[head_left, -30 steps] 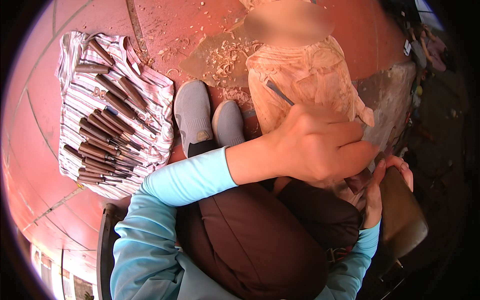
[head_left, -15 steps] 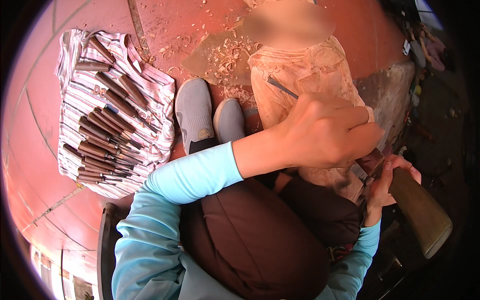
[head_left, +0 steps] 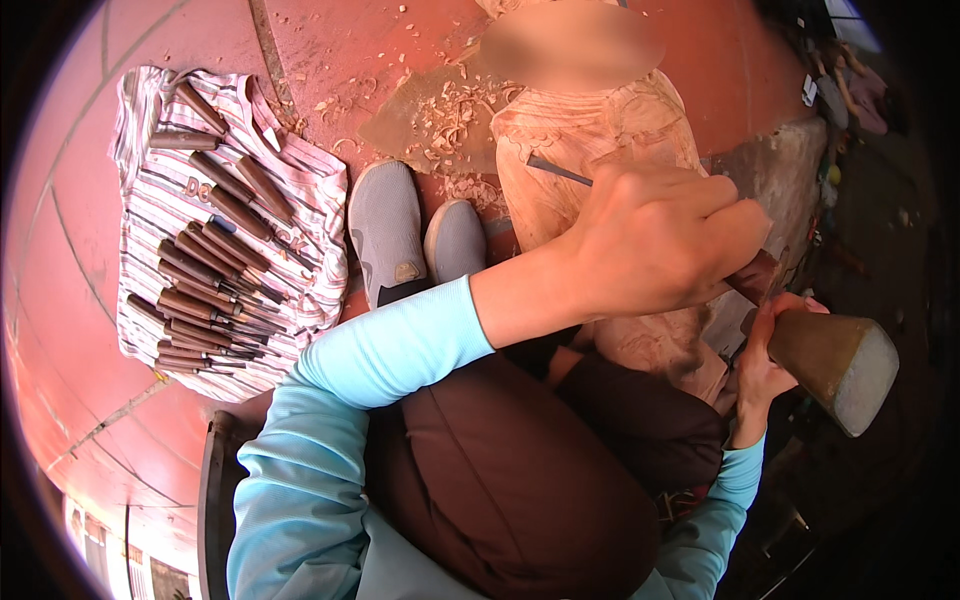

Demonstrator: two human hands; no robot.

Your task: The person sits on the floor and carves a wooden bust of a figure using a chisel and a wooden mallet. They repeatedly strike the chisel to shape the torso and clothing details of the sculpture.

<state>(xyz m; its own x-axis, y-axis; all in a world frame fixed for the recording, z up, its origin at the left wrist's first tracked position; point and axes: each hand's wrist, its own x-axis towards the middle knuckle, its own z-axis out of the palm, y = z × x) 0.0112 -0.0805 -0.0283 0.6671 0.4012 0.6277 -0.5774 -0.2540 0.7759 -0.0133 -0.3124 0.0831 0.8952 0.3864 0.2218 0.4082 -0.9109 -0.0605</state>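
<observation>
My left hand (head_left: 655, 240) is closed around a chisel (head_left: 560, 171) whose thin metal blade points left across a pale carved wooden figure (head_left: 590, 140) standing on the red floor. My right hand (head_left: 765, 365) grips the handle of a wooden mallet (head_left: 835, 360), held low at the right, beside the figure's lower part. The mallet's broad pale end faces right. My knees in brown trousers sit under both arms, and my grey shoes (head_left: 410, 240) rest just left of the figure.
A striped cloth (head_left: 165, 215) at the left holds several wooden-handled chisels (head_left: 205, 290) in rows. Wood shavings (head_left: 440, 110) litter the floor around the figure. A stool edge (head_left: 212, 480) shows at the lower left. A stone block (head_left: 770, 165) stands right of the figure.
My left hand with the chisel has shifted right and up on the figure. My right hand has raised the mallet out to the right, so its head now shows fully.
</observation>
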